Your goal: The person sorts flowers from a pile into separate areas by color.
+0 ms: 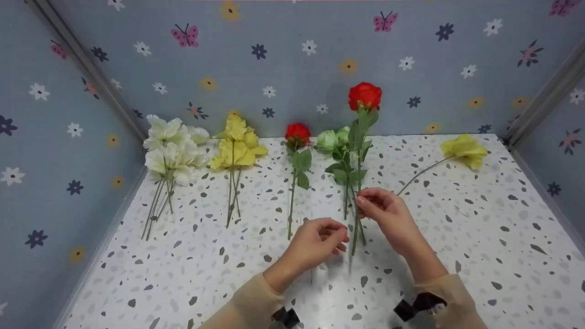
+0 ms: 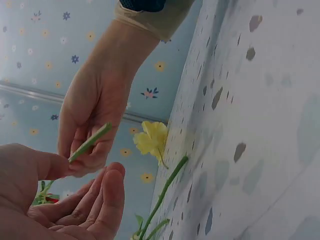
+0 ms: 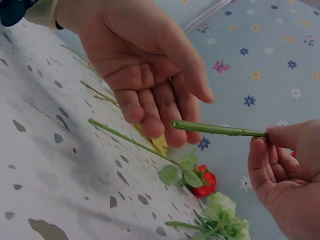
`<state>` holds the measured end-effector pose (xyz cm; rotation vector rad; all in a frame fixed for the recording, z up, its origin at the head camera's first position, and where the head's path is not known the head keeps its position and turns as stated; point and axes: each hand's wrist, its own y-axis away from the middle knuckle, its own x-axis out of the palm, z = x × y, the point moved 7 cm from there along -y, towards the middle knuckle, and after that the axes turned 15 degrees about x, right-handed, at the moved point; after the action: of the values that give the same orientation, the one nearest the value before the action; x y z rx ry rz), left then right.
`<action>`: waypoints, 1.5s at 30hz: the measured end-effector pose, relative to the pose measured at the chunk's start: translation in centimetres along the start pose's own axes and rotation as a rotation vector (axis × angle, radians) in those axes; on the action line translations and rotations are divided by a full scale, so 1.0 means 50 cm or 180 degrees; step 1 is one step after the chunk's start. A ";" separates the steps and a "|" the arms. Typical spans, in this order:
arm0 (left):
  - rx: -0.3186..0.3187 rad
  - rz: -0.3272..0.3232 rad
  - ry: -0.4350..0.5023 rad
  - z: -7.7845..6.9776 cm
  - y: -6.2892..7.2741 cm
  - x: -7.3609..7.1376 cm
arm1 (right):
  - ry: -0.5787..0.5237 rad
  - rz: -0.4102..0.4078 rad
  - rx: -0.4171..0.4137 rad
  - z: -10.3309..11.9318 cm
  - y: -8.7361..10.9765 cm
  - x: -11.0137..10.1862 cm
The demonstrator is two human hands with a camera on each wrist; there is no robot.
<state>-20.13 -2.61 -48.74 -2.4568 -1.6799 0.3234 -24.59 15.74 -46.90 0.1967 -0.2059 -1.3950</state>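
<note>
My right hand (image 1: 388, 214) pinches the green stem of a red rose (image 1: 364, 97) between thumb and fingers, holding it upright above the table. In the right wrist view, the cut end of the rose's stem (image 3: 215, 129) sticks out from the pinch. My left hand (image 1: 317, 242) is just left of the stem's lower end, its fingers loosely bent and holding nothing. Behind the held rose lie pale green flowers (image 1: 327, 140), partly covered by its leaves. A second red rose (image 1: 298, 133) lies to their left.
White flowers (image 1: 171, 151) lie in a bunch at the far left, with yellow flowers (image 1: 235, 148) beside them. One yellow flower (image 1: 464, 151) lies at the right. A patterned blue wall (image 1: 292, 68) encloses the back and sides of the speckled table (image 1: 502, 256).
</note>
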 end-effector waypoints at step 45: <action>0.0250 -0.0348 -0.0894 0.004 -0.022 -0.099 | 0.1764 -0.0926 -0.0359 -0.028 -0.040 -0.140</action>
<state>-22.89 -6.84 -48.20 -2.3397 -1.8576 0.7347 -27.29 22.34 -48.97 0.5246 0.3735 -1.5779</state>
